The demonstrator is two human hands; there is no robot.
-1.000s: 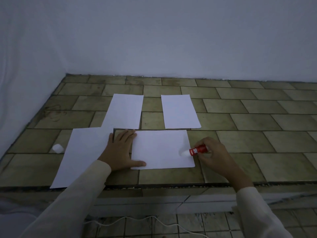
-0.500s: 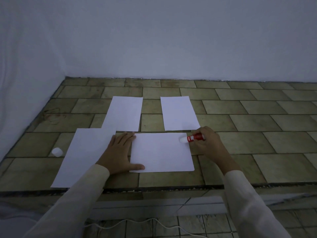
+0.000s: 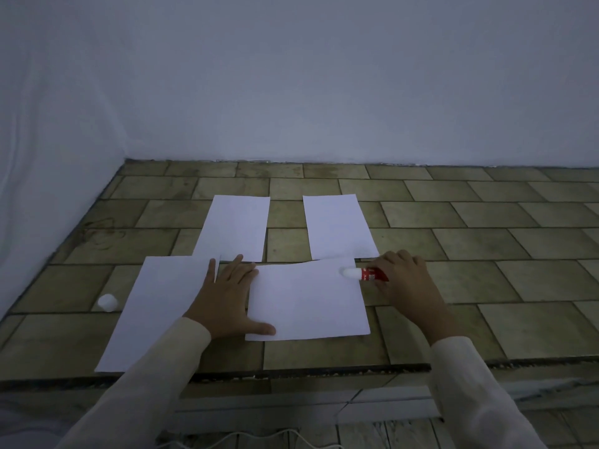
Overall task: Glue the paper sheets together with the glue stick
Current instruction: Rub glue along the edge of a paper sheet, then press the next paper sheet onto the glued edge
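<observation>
Several white paper sheets lie on a tiled ledge. The nearest middle sheet (image 3: 308, 299) is pinned at its left edge by my left hand (image 3: 227, 299), flat with fingers spread. My right hand (image 3: 405, 283) grips a red glue stick (image 3: 372, 274), whose white tip touches that sheet near its far right corner. A larger sheet (image 3: 155, 312) lies to the left, partly under my left hand. Two more sheets lie farther back, one at the left (image 3: 235, 226) and one at the right (image 3: 338, 225).
The white glue cap (image 3: 107, 302) stands on the tiles left of the large sheet. The ledge's front edge (image 3: 324, 372) runs just below the sheets. White walls close off the back and left. A white cable (image 3: 246, 439) lies on the floor below.
My right hand has carried the glue stick from the sheet's near right edge up to its far right corner. My left hand has stayed on the sheet's left edge.
</observation>
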